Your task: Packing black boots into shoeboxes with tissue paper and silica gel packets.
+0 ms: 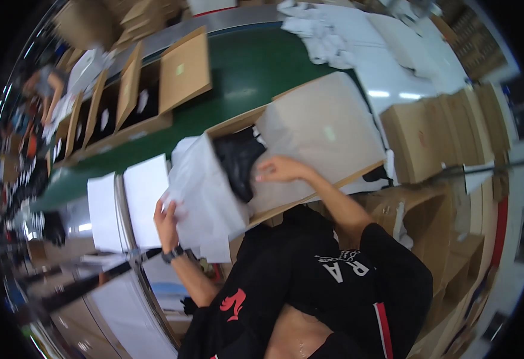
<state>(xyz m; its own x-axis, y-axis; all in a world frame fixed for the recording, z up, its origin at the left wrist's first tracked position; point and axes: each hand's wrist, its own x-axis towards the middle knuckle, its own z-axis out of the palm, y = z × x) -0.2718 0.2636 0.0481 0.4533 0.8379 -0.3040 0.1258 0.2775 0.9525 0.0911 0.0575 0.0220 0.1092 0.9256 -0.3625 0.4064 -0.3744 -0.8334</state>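
An open brown cardboard shoebox (238, 124) lies tilted in front of me. A black shoe or boot (237, 158) sits inside it. White tissue paper (205, 188) drapes over the box's left side and hangs down its front. More thin paper (315, 122) covers the raised lid on the right. At the outer left edge of the tissue paper is my left hand (167, 224), fingers apart and close against the sheet. My right hand (281, 170) reaches over the box beside the shoe, its slightly blurred fingers stretched out and no object visible in them.
Several open boxes with dark contents (127, 116) stand in a row on the green conveyor belt (238, 66). Stacks of white paper (145, 185) lie left of my box. Cardboard boxes (432, 140) are stacked at right. Crumpled white paper (321, 39) lies at the back.
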